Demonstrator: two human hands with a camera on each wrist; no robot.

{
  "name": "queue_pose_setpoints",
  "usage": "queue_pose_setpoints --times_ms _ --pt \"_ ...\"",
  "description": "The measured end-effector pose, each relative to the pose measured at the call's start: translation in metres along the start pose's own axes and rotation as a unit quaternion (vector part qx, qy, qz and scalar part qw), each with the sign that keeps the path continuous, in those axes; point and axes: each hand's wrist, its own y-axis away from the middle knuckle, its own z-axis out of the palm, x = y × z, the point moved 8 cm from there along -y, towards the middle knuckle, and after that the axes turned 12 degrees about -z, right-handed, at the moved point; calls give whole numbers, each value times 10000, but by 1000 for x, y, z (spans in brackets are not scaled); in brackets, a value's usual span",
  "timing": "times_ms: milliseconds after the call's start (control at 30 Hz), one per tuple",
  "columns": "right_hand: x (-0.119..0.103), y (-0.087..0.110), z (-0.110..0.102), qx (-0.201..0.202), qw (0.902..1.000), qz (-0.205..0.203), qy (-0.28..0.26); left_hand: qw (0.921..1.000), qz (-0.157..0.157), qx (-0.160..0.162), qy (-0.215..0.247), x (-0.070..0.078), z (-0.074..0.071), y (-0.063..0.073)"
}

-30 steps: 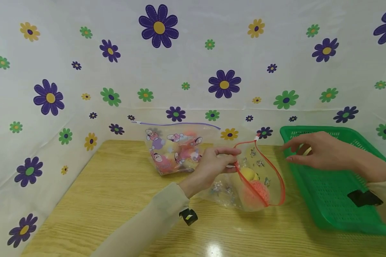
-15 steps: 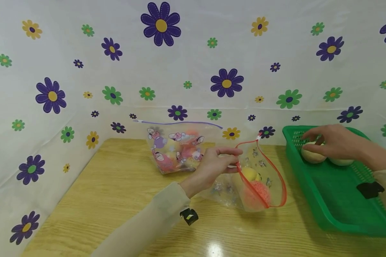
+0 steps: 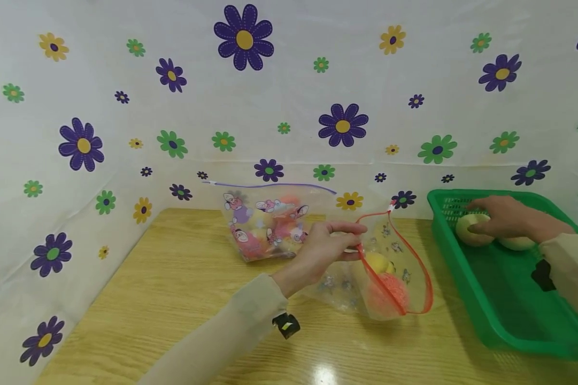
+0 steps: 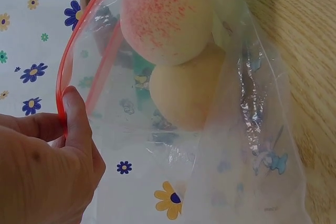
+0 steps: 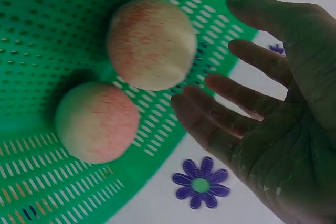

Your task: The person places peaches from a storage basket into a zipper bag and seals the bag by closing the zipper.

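My left hand (image 3: 320, 254) pinches the red zip edge (image 4: 64, 72) of a clear printed bag (image 3: 341, 286), whose mouth gapes toward the right. Inside it lie a pink-speckled peach (image 4: 165, 17) and a paler round fruit (image 4: 184, 95). Over the green basket (image 3: 519, 310), my right hand (image 3: 507, 216) reaches toward two peaches. Its spread fingers (image 5: 207, 124) are beside the nearer peach (image 5: 152, 43) in the right wrist view, a small gap apart. The other peach (image 5: 97, 121) rests close by in the basket.
A second clear bag (image 3: 264, 224) with a purple zip stands behind, filled with colourful rounded items. The wooden table (image 3: 173, 289) meets a flower-printed cloth (image 3: 289, 144) at the back and left. The basket's raised wall (image 3: 454, 267) lies right of the red-zip bag.
My right hand has moved from the basket's left rim to the right, over the peaches inside. The left hand keeps its pinch on the bag edge.
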Motion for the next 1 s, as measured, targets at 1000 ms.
queue_pose_setpoints --times_ms 1000 --pt "24 2 55 -1375 9847 753 -764 9999 73 -52 76 -2 1 -2"
